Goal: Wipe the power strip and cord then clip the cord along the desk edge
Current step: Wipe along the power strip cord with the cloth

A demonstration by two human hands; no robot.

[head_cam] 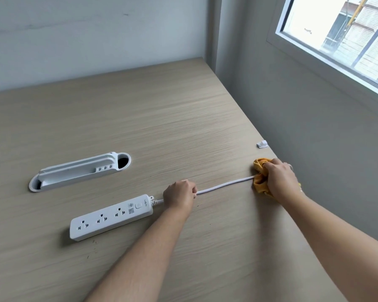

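A white power strip (pixel 111 216) with three sockets lies flat on the light wooden desk (pixel 140 118). Its white cord (pixel 225 185) runs taut to the right toward the desk's right edge. My left hand (pixel 179 196) is closed around the cord just beside the strip. My right hand (pixel 279 177) grips a bunched yellow cloth (pixel 259 180) wrapped around the cord near the desk edge. A small white cable clip (pixel 261 144) sits on the desk edge a little beyond my right hand. The cord's far end is hidden under the cloth.
A white oval cable grommet (pixel 79 171) with its lid tilted open is set into the desk to the left. A grey wall borders the desk's right edge, with a window (pixel 340 40) above. A white wall stands behind the desk.
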